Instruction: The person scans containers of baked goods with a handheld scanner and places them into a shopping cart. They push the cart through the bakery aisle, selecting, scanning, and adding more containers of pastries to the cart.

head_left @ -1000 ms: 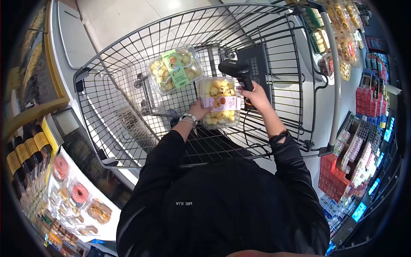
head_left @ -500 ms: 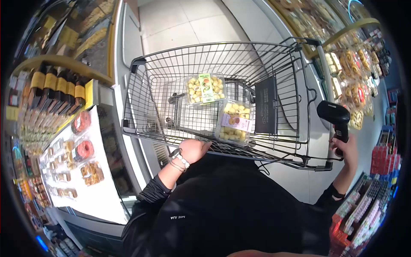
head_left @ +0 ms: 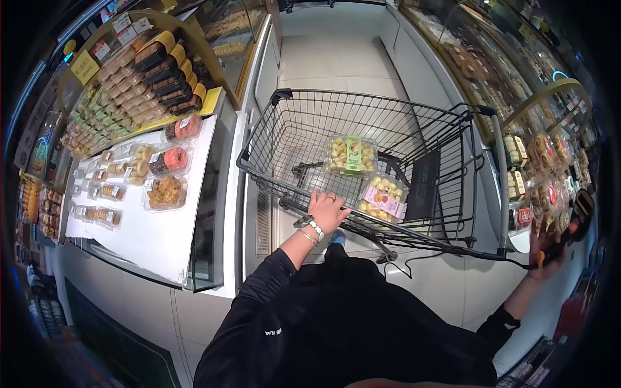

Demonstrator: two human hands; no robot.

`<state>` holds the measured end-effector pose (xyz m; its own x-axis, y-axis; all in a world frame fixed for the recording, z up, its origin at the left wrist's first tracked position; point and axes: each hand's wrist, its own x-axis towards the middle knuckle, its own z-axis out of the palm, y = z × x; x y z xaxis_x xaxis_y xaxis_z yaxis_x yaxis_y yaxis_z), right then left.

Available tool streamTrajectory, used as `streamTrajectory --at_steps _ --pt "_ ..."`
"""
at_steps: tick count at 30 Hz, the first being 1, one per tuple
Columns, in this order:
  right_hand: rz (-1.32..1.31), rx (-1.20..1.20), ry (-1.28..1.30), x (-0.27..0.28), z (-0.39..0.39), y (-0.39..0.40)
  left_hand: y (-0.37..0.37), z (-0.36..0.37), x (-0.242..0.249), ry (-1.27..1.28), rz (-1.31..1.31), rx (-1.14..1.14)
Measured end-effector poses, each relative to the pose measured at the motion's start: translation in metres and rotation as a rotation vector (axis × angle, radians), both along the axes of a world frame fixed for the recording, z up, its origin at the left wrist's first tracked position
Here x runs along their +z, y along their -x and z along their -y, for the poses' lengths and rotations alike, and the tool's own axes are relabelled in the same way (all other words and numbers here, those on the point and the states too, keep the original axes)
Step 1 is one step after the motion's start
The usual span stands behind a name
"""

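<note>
My left hand [head_left: 328, 212] rests on the near rim of a black wire shopping cart [head_left: 291, 192], its fingers curled over the bar. On the right, my right hand [head_left: 548, 249] grips a black handheld scanner [head_left: 577, 220], held beyond the cart's right end. Inside the cart lie two clear plastic boxes of pale yellow pieces. The box with the green label [head_left: 351, 155] is farther back, and the box with the pink label [head_left: 383, 198] is nearer to me. A dark panel [head_left: 424, 187] stands at the cart's right side.
A white display table [head_left: 145, 226] at the left bears packaged baked goods, with stacked packages [head_left: 162, 77] behind it. Shelves of packaged food [head_left: 543, 152] line the right. A tiled aisle [head_left: 336, 58] runs ahead between the counters. A dark cable [head_left: 409, 264] hangs under the cart's near side.
The view has shifted, so the cart and left table appear farther right. My left hand's fingers now reach over the rim. The scanner has moved right and tilted in my right hand.
</note>
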<state>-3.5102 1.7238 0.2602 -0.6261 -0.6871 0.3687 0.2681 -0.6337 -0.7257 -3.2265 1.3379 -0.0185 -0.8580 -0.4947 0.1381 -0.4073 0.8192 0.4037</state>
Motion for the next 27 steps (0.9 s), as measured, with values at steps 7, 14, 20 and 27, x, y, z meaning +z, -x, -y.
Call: streamTrajectory --at_steps 7,14,20,27 --pt "-0.527 -0.046 -0.382 0.031 -0.078 0.005 -0.018 -0.032 -0.006 0.015 0.015 0.050" --pt "-0.415 -0.346 -1.030 -0.055 -0.075 0.024 -0.036 -0.097 -0.018 -0.025 -0.052 0.201" --pt "-0.417 -0.106 -1.121 -0.099 -0.122 0.067 -0.044 -0.180 -0.024 -0.020 -0.079 0.315" --pt "-0.495 -0.039 -0.978 -0.170 -0.188 0.132 -0.018 -0.299 -0.061 0.034 -0.157 0.476"
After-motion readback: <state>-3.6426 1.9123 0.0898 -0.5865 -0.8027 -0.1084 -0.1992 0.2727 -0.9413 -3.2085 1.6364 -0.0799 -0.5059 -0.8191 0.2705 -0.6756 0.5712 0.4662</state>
